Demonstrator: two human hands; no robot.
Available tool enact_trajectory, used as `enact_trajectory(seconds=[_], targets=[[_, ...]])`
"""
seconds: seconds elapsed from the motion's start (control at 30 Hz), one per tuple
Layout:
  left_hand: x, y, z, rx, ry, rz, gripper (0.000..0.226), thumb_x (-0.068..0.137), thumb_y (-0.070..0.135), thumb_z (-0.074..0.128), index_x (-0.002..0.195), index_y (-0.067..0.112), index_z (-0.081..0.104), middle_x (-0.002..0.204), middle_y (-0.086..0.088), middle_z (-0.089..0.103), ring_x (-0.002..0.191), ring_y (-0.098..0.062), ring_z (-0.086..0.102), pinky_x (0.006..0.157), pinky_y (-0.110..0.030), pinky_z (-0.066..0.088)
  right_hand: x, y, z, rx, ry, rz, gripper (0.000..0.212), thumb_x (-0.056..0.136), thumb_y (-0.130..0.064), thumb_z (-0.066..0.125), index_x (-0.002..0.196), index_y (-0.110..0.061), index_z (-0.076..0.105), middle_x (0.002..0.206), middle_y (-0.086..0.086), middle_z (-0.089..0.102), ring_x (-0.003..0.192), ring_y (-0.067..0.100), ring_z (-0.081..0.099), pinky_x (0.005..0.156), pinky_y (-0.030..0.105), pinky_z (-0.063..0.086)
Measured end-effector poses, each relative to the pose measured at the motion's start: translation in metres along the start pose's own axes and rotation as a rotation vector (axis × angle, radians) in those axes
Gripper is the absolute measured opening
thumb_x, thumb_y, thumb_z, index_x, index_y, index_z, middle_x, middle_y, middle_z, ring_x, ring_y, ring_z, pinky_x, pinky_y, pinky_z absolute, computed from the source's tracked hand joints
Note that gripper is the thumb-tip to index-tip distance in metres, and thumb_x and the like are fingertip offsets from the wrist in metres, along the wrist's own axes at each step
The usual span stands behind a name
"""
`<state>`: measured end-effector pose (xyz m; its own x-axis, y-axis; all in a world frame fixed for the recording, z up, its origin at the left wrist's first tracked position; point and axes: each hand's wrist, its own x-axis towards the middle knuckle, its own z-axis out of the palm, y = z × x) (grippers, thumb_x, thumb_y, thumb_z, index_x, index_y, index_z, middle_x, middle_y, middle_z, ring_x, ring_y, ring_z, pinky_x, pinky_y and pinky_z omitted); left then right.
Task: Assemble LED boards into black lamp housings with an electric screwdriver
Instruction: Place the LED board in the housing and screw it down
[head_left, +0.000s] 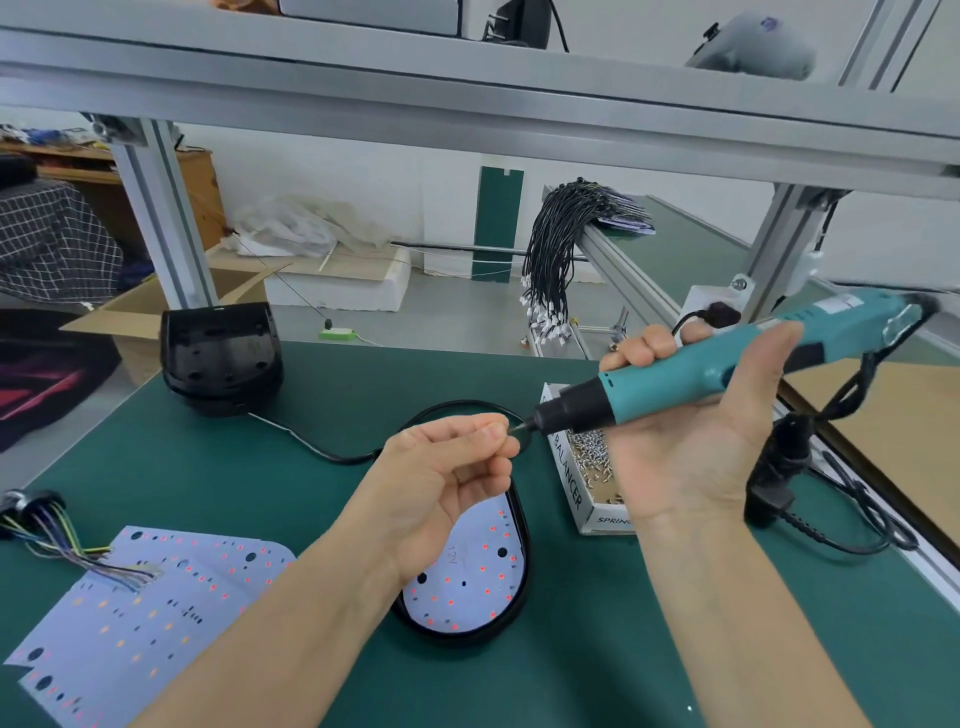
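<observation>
My right hand (691, 441) grips a teal electric screwdriver (701, 364), held nearly level with its black nose pointing left. My left hand (447, 467) pinches something tiny, probably a screw, right at the bit's tip (519, 427); the item itself is too small to make out. Below my left hand a black oval lamp housing (519, 582) lies on the green mat with a white LED board (467, 577) seated inside it. Loose white LED boards (145, 618) with coloured wires lie at the lower left. A stack of black housings (221, 358) stands at the back left.
A white cardboard box of small screws (587, 457) sits just right of the housing. The screwdriver's black cable (852, 519) loops over the mat's right side. A black lead (332, 454) curves across the middle. Aluminium frame posts (166, 218) and a bundle of black wires (556, 249) are behind.
</observation>
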<state>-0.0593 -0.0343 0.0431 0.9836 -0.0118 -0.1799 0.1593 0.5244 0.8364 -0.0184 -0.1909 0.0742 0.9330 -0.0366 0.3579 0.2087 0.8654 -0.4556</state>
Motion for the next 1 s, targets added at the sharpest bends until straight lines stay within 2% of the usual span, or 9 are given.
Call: enact_trajectory(seconds=[0.2,0.4,0.53,0.67,0.77,0.83,0.9,0.93,1.0], targets=[[0.001,0.002,-0.003,0.049,-0.008,0.016,0.009,0.06,0.009,0.07,0.065,0.008,0.078,0.068,-0.011,0.07,0.051,-0.012,0.062,0.052,-0.021,0.054,0.0,0.006,-0.004,0.047,0.043,0.034,0.044,0.07,-0.063,0.057,0.076,-0.021,0.047,0.072,-0.003,0.047,0.065,0.014,0.047,0.071,0.028,0.042],[0.001,0.002,-0.006,0.014,-0.025,0.048,0.013,0.063,0.011,0.071,0.073,0.01,0.079,0.074,-0.01,0.071,0.057,-0.013,0.065,0.057,-0.021,0.055,0.001,0.008,-0.003,0.065,0.061,0.021,0.044,0.07,-0.062,0.058,0.076,-0.02,0.047,0.073,-0.002,0.047,0.066,0.015,0.048,0.071,0.028,0.041],[-0.001,0.002,-0.004,0.026,-0.073,0.033,0.045,0.059,0.002,0.071,0.104,0.004,0.069,0.084,-0.011,0.073,0.063,-0.014,0.067,0.062,-0.022,0.057,0.001,0.01,-0.005,0.083,0.099,0.032,0.045,0.069,-0.063,0.06,0.076,-0.02,0.048,0.071,-0.003,0.049,0.064,0.014,0.049,0.071,0.028,0.041],[-0.01,0.005,-0.007,0.146,-0.11,0.012,0.072,0.053,-0.008,0.081,0.118,0.016,0.062,0.1,-0.008,0.075,0.074,-0.017,0.07,0.064,-0.024,0.057,0.002,0.006,-0.007,0.091,0.108,0.03,0.046,0.068,-0.062,0.061,0.076,-0.019,0.048,0.072,-0.003,0.048,0.064,0.014,0.049,0.07,0.027,0.042],[-0.013,0.012,-0.028,0.385,0.103,0.082,0.056,0.061,0.004,0.083,0.111,0.02,0.063,0.088,0.001,0.074,0.061,-0.011,0.062,0.052,-0.024,0.05,0.001,0.002,-0.01,0.068,0.102,0.052,0.045,0.069,-0.063,0.061,0.077,-0.02,0.048,0.072,-0.003,0.048,0.064,0.013,0.048,0.068,0.027,0.044],[-0.011,0.014,-0.054,0.903,0.404,0.158,0.023,0.077,0.026,0.078,0.093,0.019,0.064,0.075,0.004,0.066,0.061,-0.013,0.058,0.054,-0.028,0.048,-0.003,0.003,-0.014,0.045,0.105,0.083,0.044,0.071,-0.062,0.06,0.078,-0.02,0.048,0.072,-0.003,0.048,0.063,0.013,0.048,0.066,0.026,0.046],[-0.009,0.009,-0.07,1.487,0.47,0.012,0.046,0.08,0.059,0.063,0.07,0.015,0.053,0.066,0.005,0.058,0.064,-0.017,0.055,0.059,-0.028,0.043,-0.011,0.006,-0.019,0.024,0.106,0.124,0.043,0.074,-0.061,0.06,0.079,-0.019,0.049,0.072,-0.002,0.047,0.063,0.013,0.048,0.069,0.026,0.045],[-0.008,0.003,-0.072,1.622,0.439,-0.088,0.058,0.078,0.069,0.056,0.064,0.014,0.045,0.061,0.005,0.052,0.06,-0.017,0.051,0.056,-0.027,0.038,-0.015,0.009,-0.022,0.0,0.099,0.147,0.043,0.073,-0.06,0.062,0.08,-0.019,0.05,0.072,-0.002,0.048,0.063,0.013,0.048,0.071,0.026,0.043],[-0.004,-0.01,-0.069,1.622,0.415,-0.159,0.062,0.075,0.074,0.055,0.061,0.016,0.035,0.058,0.005,0.045,0.055,-0.016,0.045,0.052,-0.027,0.03,-0.023,0.014,-0.026,-0.057,0.07,0.191,0.047,0.067,-0.059,0.072,0.08,-0.019,0.051,0.072,-0.002,0.049,0.063,0.014,0.048,0.071,0.027,0.043]])
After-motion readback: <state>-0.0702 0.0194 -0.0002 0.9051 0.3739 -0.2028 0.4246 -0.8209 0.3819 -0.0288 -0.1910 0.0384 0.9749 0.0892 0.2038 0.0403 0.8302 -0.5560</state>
